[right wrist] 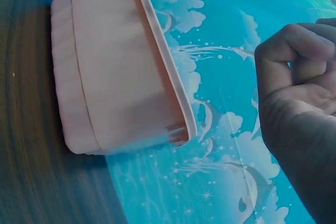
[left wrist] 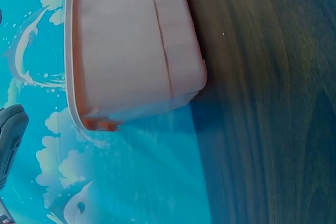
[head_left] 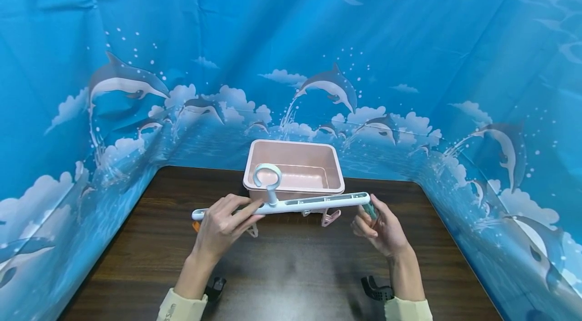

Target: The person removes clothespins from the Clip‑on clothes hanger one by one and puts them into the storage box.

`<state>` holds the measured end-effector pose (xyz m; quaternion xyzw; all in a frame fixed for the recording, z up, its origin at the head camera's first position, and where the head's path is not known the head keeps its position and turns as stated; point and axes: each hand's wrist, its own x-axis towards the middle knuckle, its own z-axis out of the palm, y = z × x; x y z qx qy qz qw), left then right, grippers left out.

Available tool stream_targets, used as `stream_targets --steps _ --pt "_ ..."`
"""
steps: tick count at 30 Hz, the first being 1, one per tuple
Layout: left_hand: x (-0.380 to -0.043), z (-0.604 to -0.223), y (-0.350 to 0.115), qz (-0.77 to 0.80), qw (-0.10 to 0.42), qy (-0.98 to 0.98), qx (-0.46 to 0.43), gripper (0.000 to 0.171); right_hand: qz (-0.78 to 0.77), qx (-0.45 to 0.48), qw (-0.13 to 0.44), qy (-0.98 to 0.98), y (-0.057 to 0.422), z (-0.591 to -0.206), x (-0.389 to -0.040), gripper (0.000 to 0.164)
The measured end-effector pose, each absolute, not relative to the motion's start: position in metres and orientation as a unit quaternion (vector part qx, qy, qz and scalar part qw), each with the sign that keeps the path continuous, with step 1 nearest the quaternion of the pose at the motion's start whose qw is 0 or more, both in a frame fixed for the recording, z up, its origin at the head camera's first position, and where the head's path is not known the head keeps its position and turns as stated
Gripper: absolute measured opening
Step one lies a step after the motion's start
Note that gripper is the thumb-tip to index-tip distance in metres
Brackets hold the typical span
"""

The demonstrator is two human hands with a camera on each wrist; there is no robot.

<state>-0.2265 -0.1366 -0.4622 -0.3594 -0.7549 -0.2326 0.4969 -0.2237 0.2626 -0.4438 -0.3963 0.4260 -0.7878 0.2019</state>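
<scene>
A pale blue-white clip hanger (head_left: 318, 202) with a round hook (head_left: 268, 174) is held up level in front of the bin. My left hand (head_left: 223, 222) grips its bar left of the hook. At the bar's right end my right hand (head_left: 384, 227) pinches a green clip (head_left: 370, 211) between thumb and fingers. A pink clip (head_left: 331, 218), a pale clip (head_left: 252, 230) and an orange clip (head_left: 196, 226) dangle below the bar. In the right wrist view the right hand (right wrist: 299, 77) has curled fingers; the clip is out of sight there.
Behind the hanger a pink rectangular bin (head_left: 295, 189) stands at the back of the dark wooden table (head_left: 291, 270). A blue curtain with dolphins (head_left: 291, 33) surrounds the table's back and sides. Black wrist mounts (head_left: 377, 289) sit by both forearms.
</scene>
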Motion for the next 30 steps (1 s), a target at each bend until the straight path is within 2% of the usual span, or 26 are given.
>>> stream_targets --steps 8,14,17,21,23,27,30 --pt "-0.226 -0.461 -0.142 -0.240 0.487 -0.766 -0.345 0.041 -0.792 -0.387 0.164 0.442 0.269 -0.449 -0.222 0.068" --pt "-0.227 -0.461 -0.143 -0.242 0.488 -0.764 -0.345 0.041 -0.800 -0.336 0.140 0.478 0.278 -0.457 -0.222 0.048" --pt "-0.227 -0.461 -0.144 -0.241 0.489 -0.765 -0.343 0.041 -0.801 -0.273 0.123 0.518 0.280 -0.458 -0.224 0.041" --pt "-0.226 -0.459 -0.145 -0.244 0.490 -0.764 -0.342 0.042 -0.753 -0.167 0.059 0.633 0.276 -0.456 -0.234 0.030" --pt "-0.226 -0.457 -0.145 -0.245 0.492 -0.762 -0.343 0.042 -0.698 -0.134 0.018 0.703 0.272 -0.454 -0.241 0.032" --pt "-0.227 -0.454 -0.144 -0.245 0.496 -0.757 -0.347 0.041 -0.592 -0.113 -0.045 0.797 0.265 -0.449 -0.256 0.041" --pt "-0.229 -0.452 -0.144 -0.245 0.497 -0.756 -0.349 0.040 -0.552 -0.105 -0.067 0.824 0.259 -0.445 -0.266 0.040"
